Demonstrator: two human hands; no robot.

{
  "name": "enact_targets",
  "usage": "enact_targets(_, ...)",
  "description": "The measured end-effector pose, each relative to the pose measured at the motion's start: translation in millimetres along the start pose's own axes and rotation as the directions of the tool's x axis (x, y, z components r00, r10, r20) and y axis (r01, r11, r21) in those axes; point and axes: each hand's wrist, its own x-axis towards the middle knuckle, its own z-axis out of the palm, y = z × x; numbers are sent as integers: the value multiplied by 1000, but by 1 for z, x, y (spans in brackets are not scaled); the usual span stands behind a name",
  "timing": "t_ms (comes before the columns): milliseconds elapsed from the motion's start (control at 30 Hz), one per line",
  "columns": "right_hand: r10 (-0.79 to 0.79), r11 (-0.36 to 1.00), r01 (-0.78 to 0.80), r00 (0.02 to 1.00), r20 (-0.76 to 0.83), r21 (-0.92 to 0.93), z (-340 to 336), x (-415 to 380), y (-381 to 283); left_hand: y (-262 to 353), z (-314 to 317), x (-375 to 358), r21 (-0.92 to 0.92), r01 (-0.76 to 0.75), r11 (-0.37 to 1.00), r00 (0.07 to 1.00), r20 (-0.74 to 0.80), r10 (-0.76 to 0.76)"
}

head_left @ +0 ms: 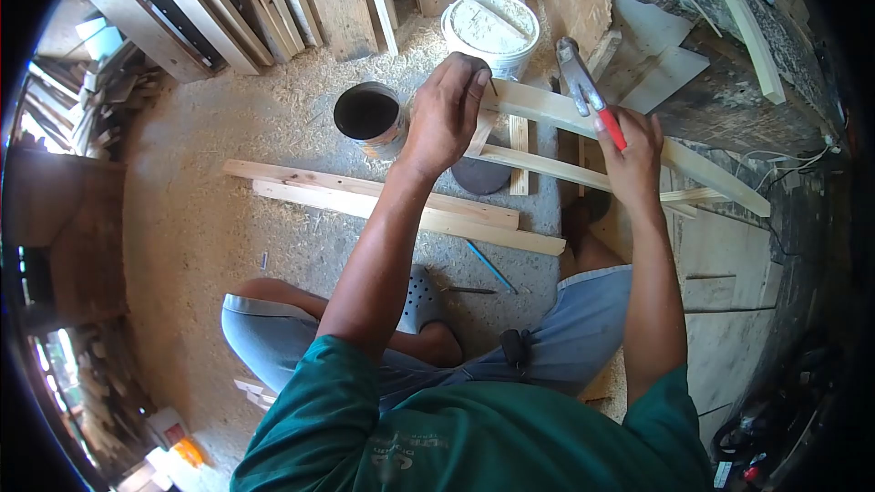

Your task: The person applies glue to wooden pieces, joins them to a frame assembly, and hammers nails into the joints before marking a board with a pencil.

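My right hand (pixel 633 157) is closed around the red grip of a claw hammer (pixel 574 77), its metal head raised over a curved pale wooden piece (pixel 547 107). At the left end of that piece, my left hand (pixel 445 109) has its fingers pinched together. A thin dark nail (pixel 493 87) shows by the thumb tip, partly hidden. A straight pale strip (pixel 538 165) runs below the curved piece and joins it near my left hand. Beneath this frame lies a dark round disc (pixel 480 175).
A white bucket (pixel 490 32) of pale powder and an open can (pixel 369 118) stand beyond my left hand. Two planks (pixel 392 210), a blue pencil (pixel 490 266) and sawdust lie on the floor. Boards (pixel 337 0) lean at the back; a large wooden block (pixel 729 55) is at right.
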Motion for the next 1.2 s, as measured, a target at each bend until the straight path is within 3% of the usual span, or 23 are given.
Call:
enact_targets(367,2,1000,-2,1000,0,-11,-2,-1,-4,-1,4,-2,82,-26,996,1000,-3,26)
enact_targets(567,-10,1000,10,1000,-9,-10,0,-1,-1,-3,5,2,194,-183,964,983,22,183)
enact_targets(667,-15,1000,15,1000,-22,-1,1,-1,-2,-7,9,-1,223,-188,956,980,-17,197)
enact_targets(867,-6,1000,6,1000,-19,-8,1,-2,-2,-8,8,1,265,-210,941,977,96,191)
enact_targets(967,-12,1000,12,1000,-24,-8,1,0,-4,-6,8,0,235,-228,945,974,48,223)
enact_targets(1000,-16,1000,16,1000,-26,-8,0,-1,-5,-10,3,-2,266,-205,942,976,123,178)
enact_targets(1100,-14,1000,14,1000,-27,-10,-1,-2,-4,-31,10,-27,-171,147,974,976,-137,-172)
enact_targets(1167,-11,1000,11,1000,-29,-11,-3,-2,-7,-58,25,-50,-381,360,852,932,113,-343)
enact_targets(1200,-14,1000,14,1000,-28,-12,-3,-2,-7,-57,31,-54,-348,371,861,928,166,-332)
